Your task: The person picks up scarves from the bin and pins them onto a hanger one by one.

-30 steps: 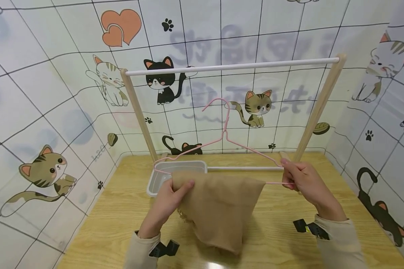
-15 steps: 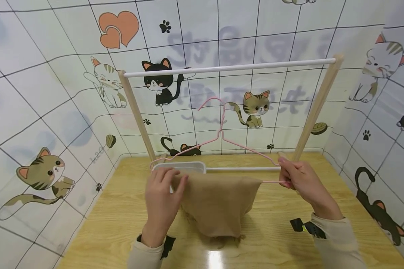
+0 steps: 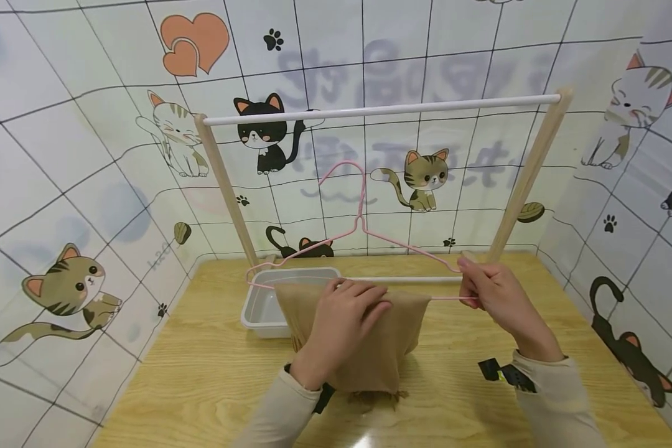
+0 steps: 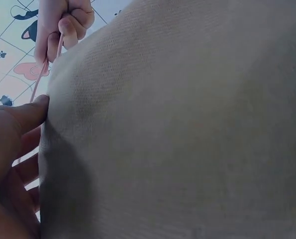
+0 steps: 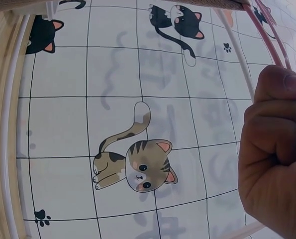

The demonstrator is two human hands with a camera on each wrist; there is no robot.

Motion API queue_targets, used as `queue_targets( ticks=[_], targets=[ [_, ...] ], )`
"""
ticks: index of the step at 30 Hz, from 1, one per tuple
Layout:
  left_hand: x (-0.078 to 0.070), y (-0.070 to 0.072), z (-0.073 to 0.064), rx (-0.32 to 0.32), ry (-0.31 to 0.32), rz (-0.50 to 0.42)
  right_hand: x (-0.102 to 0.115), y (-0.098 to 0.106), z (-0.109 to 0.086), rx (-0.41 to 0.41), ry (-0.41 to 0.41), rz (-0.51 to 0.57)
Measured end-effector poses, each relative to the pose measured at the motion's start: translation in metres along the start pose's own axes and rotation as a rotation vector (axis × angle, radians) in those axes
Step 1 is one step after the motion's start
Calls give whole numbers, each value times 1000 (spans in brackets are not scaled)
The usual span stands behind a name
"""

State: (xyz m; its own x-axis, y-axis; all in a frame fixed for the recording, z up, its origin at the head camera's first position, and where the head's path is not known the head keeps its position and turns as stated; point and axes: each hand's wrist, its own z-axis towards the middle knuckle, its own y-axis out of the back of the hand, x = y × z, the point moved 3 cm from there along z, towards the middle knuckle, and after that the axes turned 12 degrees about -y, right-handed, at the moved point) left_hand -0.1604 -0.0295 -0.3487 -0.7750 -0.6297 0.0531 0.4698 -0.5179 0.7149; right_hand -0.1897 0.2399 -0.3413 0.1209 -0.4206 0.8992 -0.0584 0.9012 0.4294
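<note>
A brown cloth (image 3: 369,367) with a fringed lower edge hangs folded over the lower bar of a pink wire hanger (image 3: 327,239). My right hand (image 3: 495,302) grips the hanger's right corner; its curled fingers (image 5: 272,134) show in the right wrist view. On the middle of the cloth's top edge rests my left hand (image 3: 344,323), its fingers over the fold and the thumb apart from them. In the left wrist view the thumb (image 4: 36,112) touches the cloth's edge, while the other fingertips are hidden behind it.
A grey-white plastic basin (image 3: 257,311) stands behind the hanger's left end. Further back is a rack with wooden posts (image 3: 529,180) and a white top rod (image 3: 386,111), on a wooden table (image 3: 190,373). Cat-patterned walls close in the back and sides.
My left hand has let go of the cloth's left end and moved right to the middle of its top edge. The hanger has shifted slightly left; my right hand keeps its grip.
</note>
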Motion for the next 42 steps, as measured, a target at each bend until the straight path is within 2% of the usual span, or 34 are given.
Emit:
queue_targets(
  ticks=[8,15,24,29,36,42],
  targets=[
    [-1,-6,4,11,-21,18,0,-1,3,-4,-7,-11],
    [-1,-7,3,12,-22,24,0,-6,4,11,55,14],
    [-3,-11,2,48,-34,-3,-9,-8,0,9,58,49],
    [-4,-12,3,49,-37,-5,-10,-8,-1,-8,55,39],
    [-4,-13,4,88,-52,2,-10,-8,-3,-21,52,26],
    [-4,-11,6,80,-66,-6,-9,-11,-3,-25,56,27]
  ],
)
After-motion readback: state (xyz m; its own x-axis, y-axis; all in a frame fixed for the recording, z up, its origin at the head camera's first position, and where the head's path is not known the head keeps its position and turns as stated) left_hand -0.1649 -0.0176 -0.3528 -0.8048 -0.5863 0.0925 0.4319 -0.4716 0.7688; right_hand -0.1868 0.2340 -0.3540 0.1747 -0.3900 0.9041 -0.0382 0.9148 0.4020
